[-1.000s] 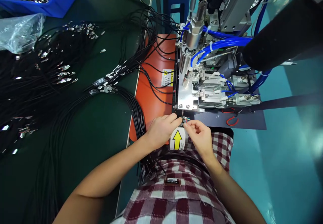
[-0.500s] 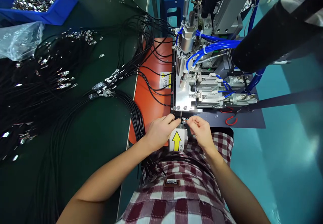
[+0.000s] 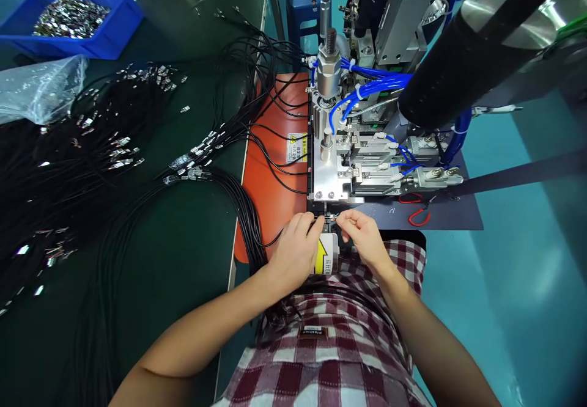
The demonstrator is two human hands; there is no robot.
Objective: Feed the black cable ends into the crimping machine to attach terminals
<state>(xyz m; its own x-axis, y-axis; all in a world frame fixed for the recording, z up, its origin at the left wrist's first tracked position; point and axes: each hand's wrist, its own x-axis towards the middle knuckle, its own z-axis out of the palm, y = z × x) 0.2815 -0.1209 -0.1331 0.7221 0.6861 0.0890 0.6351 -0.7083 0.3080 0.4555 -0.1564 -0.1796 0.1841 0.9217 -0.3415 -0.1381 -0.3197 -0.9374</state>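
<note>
My left hand [image 3: 297,249] is closed on a black cable [image 3: 272,242] at the front of the machine. Its thumb and forefinger rest by a small metal connector [image 3: 330,217] at the cable's end. Just to the right, my right hand [image 3: 361,234] pinches thin coloured wires [image 3: 336,216] that come out of that connector. The connector lies over a narrow fixture, below the machine's metal plate [image 3: 324,178]. A label with a yellow arrow [image 3: 320,260] is partly covered by my left hand.
Black cables with metal ends [image 3: 202,175] lie bundled on the dark green table [image 3: 183,260]. A blue bin [image 3: 123,22] holds many small metal parts. An orange sheet [image 3: 270,181] lies left of the machine. Red-handled pliers [image 3: 419,217] rest at right; a blue stool [image 3: 305,0] stands behind.
My left hand has shifted slightly downward and covers more of the arrow label. A stretch of black cable now shows left of it. My right hand keeps its pinch beside the connector.
</note>
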